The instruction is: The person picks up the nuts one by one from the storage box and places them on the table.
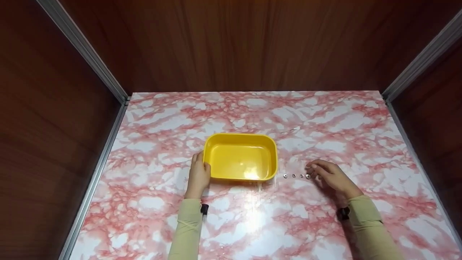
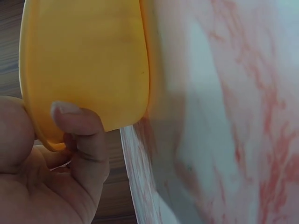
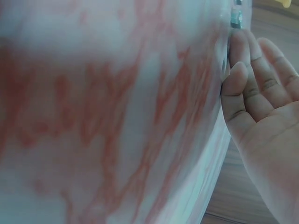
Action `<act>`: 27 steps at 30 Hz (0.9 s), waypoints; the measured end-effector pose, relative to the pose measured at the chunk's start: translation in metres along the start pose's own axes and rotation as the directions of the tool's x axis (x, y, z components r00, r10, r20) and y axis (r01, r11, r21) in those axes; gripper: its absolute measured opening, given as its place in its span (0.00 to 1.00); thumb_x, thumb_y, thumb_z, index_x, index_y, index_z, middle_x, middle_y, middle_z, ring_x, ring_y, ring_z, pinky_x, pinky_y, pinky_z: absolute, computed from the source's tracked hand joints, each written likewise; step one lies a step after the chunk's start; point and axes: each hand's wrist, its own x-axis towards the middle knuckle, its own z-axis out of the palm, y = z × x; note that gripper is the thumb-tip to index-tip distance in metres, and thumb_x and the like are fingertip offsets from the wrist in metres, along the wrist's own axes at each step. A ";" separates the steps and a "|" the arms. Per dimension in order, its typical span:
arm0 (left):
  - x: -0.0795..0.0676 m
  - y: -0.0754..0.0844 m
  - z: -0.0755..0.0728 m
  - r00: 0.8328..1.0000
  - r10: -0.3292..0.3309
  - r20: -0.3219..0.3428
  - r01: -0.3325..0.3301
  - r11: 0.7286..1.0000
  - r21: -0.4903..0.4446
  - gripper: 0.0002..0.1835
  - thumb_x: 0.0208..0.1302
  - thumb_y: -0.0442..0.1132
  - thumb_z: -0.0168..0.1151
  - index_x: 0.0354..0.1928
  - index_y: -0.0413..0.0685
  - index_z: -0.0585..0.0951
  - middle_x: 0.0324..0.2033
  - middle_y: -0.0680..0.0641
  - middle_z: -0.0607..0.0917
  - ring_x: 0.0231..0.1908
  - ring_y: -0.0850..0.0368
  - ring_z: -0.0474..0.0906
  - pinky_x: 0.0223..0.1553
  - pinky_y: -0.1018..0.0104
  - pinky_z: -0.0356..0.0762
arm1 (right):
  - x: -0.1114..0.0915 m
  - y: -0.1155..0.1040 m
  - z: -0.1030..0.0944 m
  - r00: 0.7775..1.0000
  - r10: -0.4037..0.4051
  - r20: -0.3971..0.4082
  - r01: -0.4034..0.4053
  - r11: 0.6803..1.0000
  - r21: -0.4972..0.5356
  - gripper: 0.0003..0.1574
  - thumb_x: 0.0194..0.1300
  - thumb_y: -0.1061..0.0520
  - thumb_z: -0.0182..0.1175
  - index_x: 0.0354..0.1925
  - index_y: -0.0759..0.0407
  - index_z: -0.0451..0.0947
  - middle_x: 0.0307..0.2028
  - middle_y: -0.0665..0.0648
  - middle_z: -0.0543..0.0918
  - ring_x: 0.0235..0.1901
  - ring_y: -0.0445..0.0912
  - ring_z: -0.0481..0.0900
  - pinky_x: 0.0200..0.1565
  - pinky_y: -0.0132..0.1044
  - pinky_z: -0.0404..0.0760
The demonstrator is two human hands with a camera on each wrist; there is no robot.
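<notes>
A yellow plastic bin [image 1: 240, 157] stands on the tabletop in the head view, its inside facing up with nothing in it. My left hand [image 1: 199, 174] grips its left end, thumb at the near corner; in the left wrist view the thumb [image 2: 77, 121] lies against the yellow wall. To the bin's right, several small shiny metal nuts [image 1: 293, 176] form a short row. Right at the outermost nut [image 1: 308, 176] are the fingertips of my right hand [image 1: 334, 177]. In the right wrist view its loosely bent fingers [image 3: 261, 81] reach down at the table surface, beside a small shiny piece [image 3: 237, 18].
The red-and-white marbled tabletop [image 1: 144, 202] runs back to a dark wood panel [image 1: 245, 47]. Wood panels also flank it left and right, with grey metal strips [image 1: 97, 169] along their edges. A bright light reflection falls in and in front of the bin.
</notes>
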 end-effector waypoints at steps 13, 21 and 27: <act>-0.001 0.001 -0.005 1.000 -0.018 0.007 0.018 0.999 -0.027 0.22 0.67 0.29 0.49 0.62 0.33 0.69 0.54 0.36 0.72 0.55 0.43 0.71 0.58 0.51 0.66 | -0.005 -0.003 -0.005 1.000 0.010 0.004 -0.010 1.000 0.024 0.20 0.71 0.56 0.53 0.56 0.66 0.74 0.45 0.64 0.82 0.39 0.58 0.81 0.39 0.38 0.77; -0.006 0.000 -0.004 1.000 0.001 -0.007 -0.001 1.000 -0.023 0.21 0.66 0.29 0.50 0.61 0.33 0.70 0.53 0.36 0.73 0.54 0.42 0.71 0.58 0.50 0.66 | -0.006 -0.007 -0.007 0.999 -0.045 -0.007 0.045 0.995 0.093 0.20 0.70 0.64 0.52 0.57 0.73 0.70 0.43 0.72 0.80 0.37 0.65 0.80 0.45 0.42 0.78; -0.007 0.001 -0.004 1.000 0.008 -0.024 -0.008 1.000 0.016 0.22 0.65 0.30 0.51 0.62 0.33 0.69 0.51 0.36 0.74 0.52 0.41 0.73 0.57 0.50 0.68 | -0.008 -0.015 -0.008 0.995 -0.060 -0.077 0.059 0.998 -0.014 0.20 0.71 0.63 0.52 0.58 0.69 0.71 0.43 0.69 0.81 0.38 0.62 0.80 0.45 0.31 0.75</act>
